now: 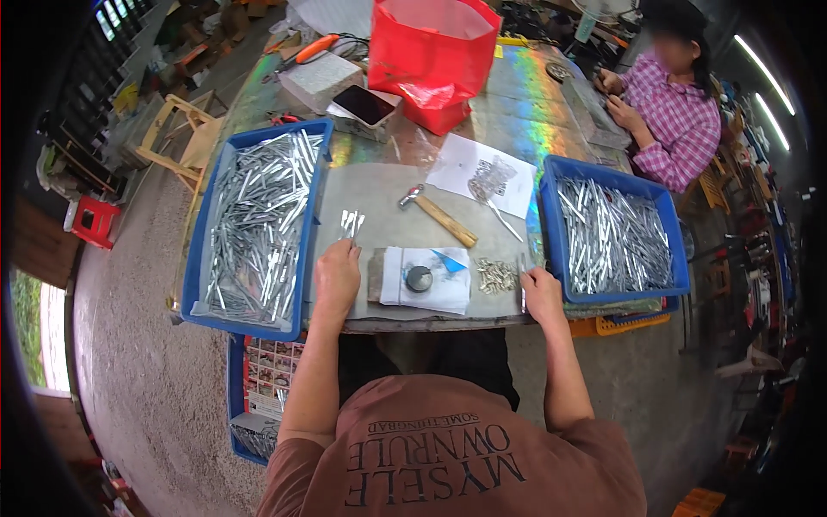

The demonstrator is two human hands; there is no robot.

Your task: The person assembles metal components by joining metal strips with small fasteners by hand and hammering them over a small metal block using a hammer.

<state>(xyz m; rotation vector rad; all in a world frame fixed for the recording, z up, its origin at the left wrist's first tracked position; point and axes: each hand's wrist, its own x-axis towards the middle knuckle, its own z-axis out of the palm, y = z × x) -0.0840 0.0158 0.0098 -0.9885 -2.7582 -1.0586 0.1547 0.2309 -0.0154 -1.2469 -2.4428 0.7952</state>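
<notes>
My left hand [337,277] is closed around a small fan of flat metal strips [351,221], their shiny ends pointing away from me. At the table's near edge, my right hand [543,295] pinches one thin metal piece [522,281], held upright beside a pile of small metal fittings [497,276]. Between my hands lies a block covered with white paper [399,286], with a round dark metal disc [419,277] and a scrap of blue on top. A ball-headed hammer [441,219] with a wooden handle rests just beyond it.
Blue trays full of metal strips stand at left [197,258] and right [624,296]. Farther back are a printed sheet [457,165] with a clear plastic bag [491,178], a phone [363,103] on a box, and a red bag [431,56]. A co-worker in a checked shirt [676,121] sits at the far right.
</notes>
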